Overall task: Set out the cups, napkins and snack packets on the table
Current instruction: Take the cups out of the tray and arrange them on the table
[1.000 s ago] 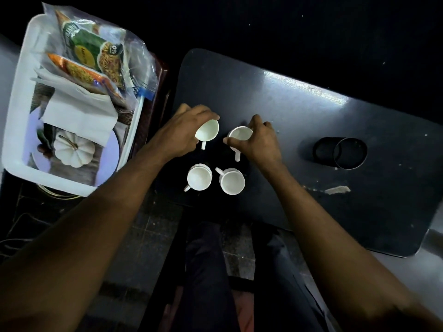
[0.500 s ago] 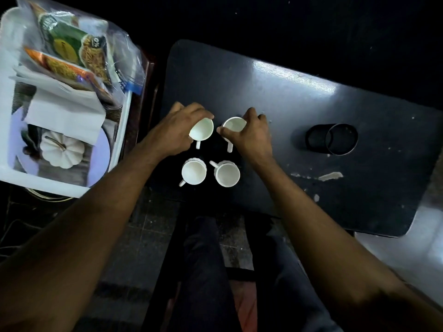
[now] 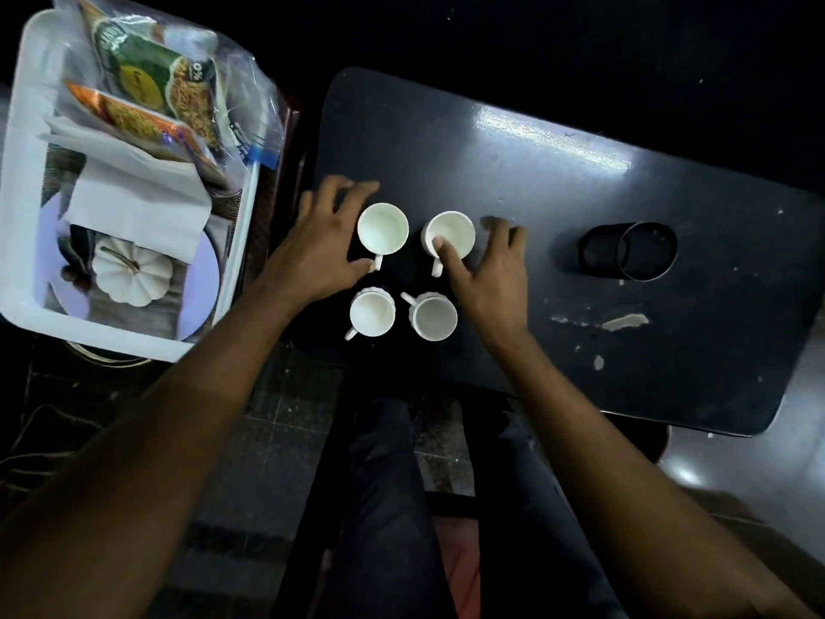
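Several small white cups stand upright in a square near the left front of the dark table: far left cup, far right cup, near left cup, near right cup. My left hand is open with spread fingers just left of the far left cup, thumb near its handle. My right hand is open beside the far right cup, thumb resting on its rim. White napkins and snack packets lie in the white tray at left.
A black mesh cylinder holder lies on its side on the table's right half. A white pumpkin ornament sits on a lilac plate in the tray. My legs and the tiled floor are below the table's front edge.
Both hands held the two far cups tilted above the table; now those cups stand upright on it and both hands have let go, fingers spread.
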